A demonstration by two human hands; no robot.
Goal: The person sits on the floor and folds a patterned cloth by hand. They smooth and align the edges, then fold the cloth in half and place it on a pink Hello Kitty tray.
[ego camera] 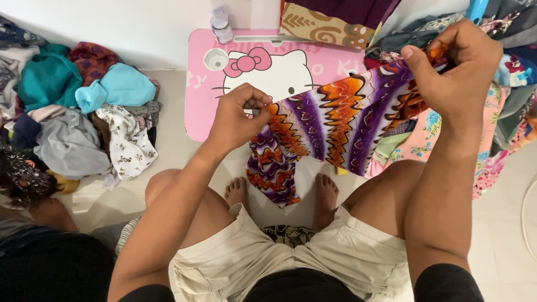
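The left hand (238,120) and the right hand (456,70) pinch the top edge of a purple-and-orange cloth (335,126), fingers closed tight. A pink table (196,95) lies at twelve o'clock and a clothes pile (84,112) at ten.

Two hands, the left hand (238,120) and the right hand (456,72), hold one striped purple-and-orange cloth (335,123). One pink tray (196,89) carries one small bottle (221,25). Two clothes heaps: the left heap (84,112) and the right heap (509,84).
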